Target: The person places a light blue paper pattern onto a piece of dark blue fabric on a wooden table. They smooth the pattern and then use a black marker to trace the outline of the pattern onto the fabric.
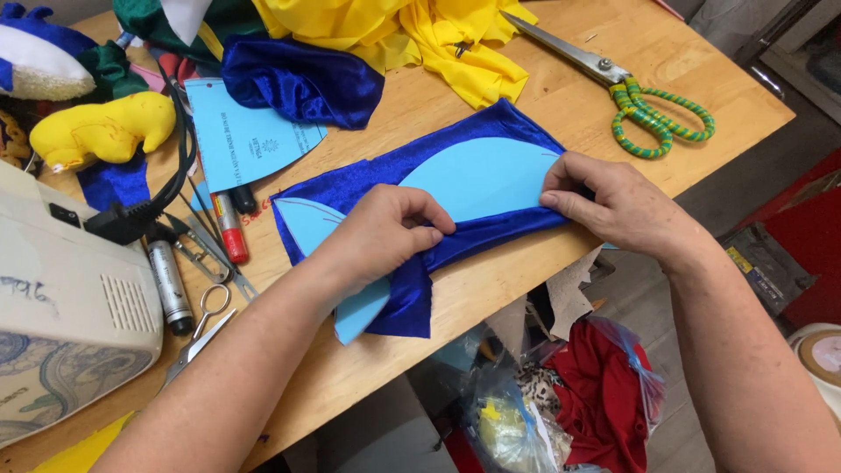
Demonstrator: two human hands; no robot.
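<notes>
1. My left hand (385, 232) rests on the royal-blue shiny fabric piece (420, 263) near the table's front edge. Fingers are curled and closed, pinching a fold of the fabric against the light-blue paper pattern (477, 180).

2. My right hand (613, 206) sits at the right end of the same fabric. Thumb and fingertips are pressed together, nipping the edge of the pattern and the fabric beneath it.

3. The fabric piece lies flat across the middle of the wooden table (543, 96), running at a slant from lower left to upper right. Its lower corner reaches the table's front edge.

4. The paper pattern lies on the fabric. Its rounded part shows between my hands; another part sticks out below my left wrist.

5. Large scissors (613, 83), handles wrapped in green and yellow cord, lie on the table beyond my right hand, well apart from the fabric.

6. Yellow cloth (412, 31) and a bunched dark-blue satin piece (302, 79) lie at the far side of the table.

7. A second light-blue paper sheet (241, 131), a red-capped marker (232, 229), small snips (206, 254) and a silver cylinder (169, 285) lie to the left of my left hand.

8. A cream sewing machine (61, 298) stands at the left edge. A yellow stuffed shape (105, 127) lies behind it.

9. A clear bag holding red cloth (604, 394) sits below the table.
</notes>
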